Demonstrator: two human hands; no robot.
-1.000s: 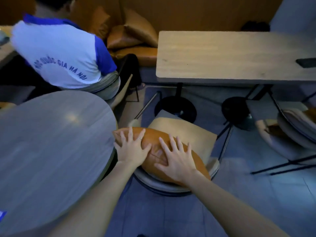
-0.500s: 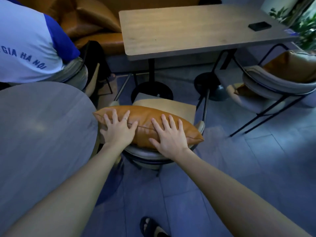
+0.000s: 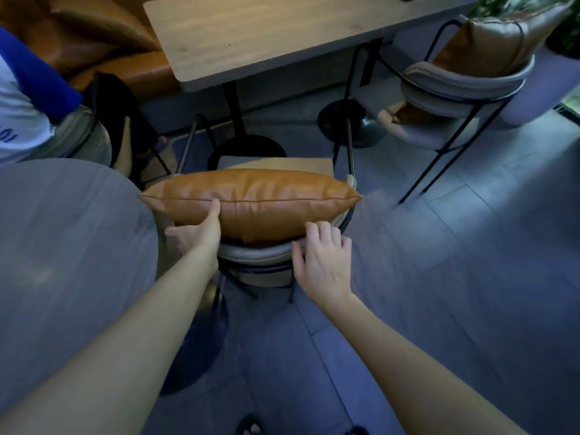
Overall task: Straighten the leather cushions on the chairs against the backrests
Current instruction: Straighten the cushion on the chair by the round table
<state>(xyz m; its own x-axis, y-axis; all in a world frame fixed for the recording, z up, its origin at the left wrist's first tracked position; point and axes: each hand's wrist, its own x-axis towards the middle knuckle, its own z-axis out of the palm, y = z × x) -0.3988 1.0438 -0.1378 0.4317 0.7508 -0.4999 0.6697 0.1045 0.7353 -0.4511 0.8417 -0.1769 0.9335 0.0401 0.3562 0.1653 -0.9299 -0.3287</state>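
Observation:
A tan leather cushion (image 3: 266, 199) stands on its long edge on the chair in front of me, leaning on the grey padded backrest (image 3: 254, 254). The beige seat (image 3: 282, 163) shows beyond it. My left hand (image 3: 197, 232) touches the cushion's near face at its lower left, thumb pointing up to the seam and fingers spread. My right hand (image 3: 323, 257) hovers at the backrest's rim, just below the cushion's right part, fingers loosely curled and holding nothing. A second chair (image 3: 464, 86) at the right carries a tan cushion (image 3: 489, 42) against its backrest.
A round grey table (image 3: 62, 246) is close on my left. Beyond the chair stands a rectangular wooden table (image 3: 266, 32) with black pedestal bases (image 3: 248, 149). A seated person (image 3: 28, 98) is at the far left, beside a brown bench with cushions (image 3: 103, 29). Tiled floor lies to the right.
Both hands have come off the top of the cushion and dropped to its near lower edge. The cushion now stands straighter on its edge. My view has shifted rightward.

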